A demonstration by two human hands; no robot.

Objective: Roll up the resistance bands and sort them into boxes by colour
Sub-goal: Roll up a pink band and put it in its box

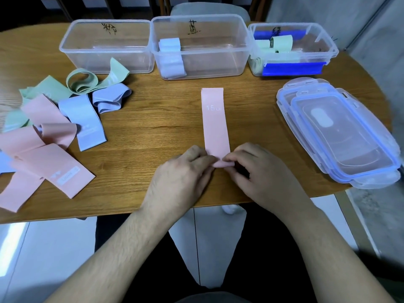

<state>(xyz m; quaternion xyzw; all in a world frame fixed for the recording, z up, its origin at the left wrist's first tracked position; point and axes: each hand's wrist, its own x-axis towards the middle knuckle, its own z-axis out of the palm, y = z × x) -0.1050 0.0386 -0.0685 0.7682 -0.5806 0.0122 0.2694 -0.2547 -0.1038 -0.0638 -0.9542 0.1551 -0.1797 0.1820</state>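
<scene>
Both hands, left (185,171) and right (255,169), pinch pink band's (215,125) rolled end.

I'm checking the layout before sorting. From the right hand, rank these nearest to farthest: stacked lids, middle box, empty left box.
From the right hand:
1. Stacked lids, to its right.
2. Middle box, straight behind.
3. Empty left box, far back-left.

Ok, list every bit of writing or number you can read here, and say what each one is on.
"15", with a blurred mark after it: white print on the pink band flat at the table's middle.
Handwritten black marks on the left box, middle box and right box: unreadable.
White printed label on the pink band in the left pile: too blurred.
Pale print on the blue band: too blurred.
</scene>
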